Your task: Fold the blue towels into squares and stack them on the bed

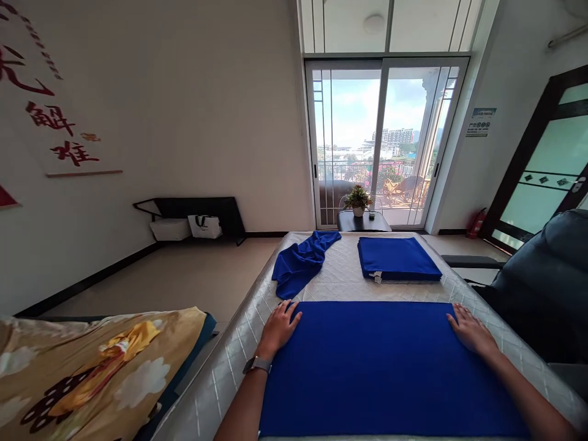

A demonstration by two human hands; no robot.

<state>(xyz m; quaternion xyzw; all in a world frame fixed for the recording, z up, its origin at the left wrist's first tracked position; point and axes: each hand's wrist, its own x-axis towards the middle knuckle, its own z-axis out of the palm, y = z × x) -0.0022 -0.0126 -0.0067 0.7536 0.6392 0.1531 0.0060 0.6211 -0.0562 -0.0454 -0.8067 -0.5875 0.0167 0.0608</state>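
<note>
A large blue cloth (pixel 381 367) lies spread flat across the near part of a white quilted mattress (pixel 340 275). My left hand (pixel 278 327) rests flat on the cloth's far left corner, fingers stretched out; a watch is on that wrist. My right hand (pixel 468 331) lies flat on the far right corner, fingers apart. Beyond them a stack of folded blue cloths (pixel 397 258) sits on the right side of the mattress. A crumpled blue cloth (pixel 301 263) lies at the far left edge.
A yellow patterned blanket (pixel 101 367) lies at the lower left. A dark armchair (pixel 546 282) stands close on the right. A small black table with a potted plant (pixel 358 201) stands before the glass balcony door. A black bench (pixel 193 214) with bags is against the left wall.
</note>
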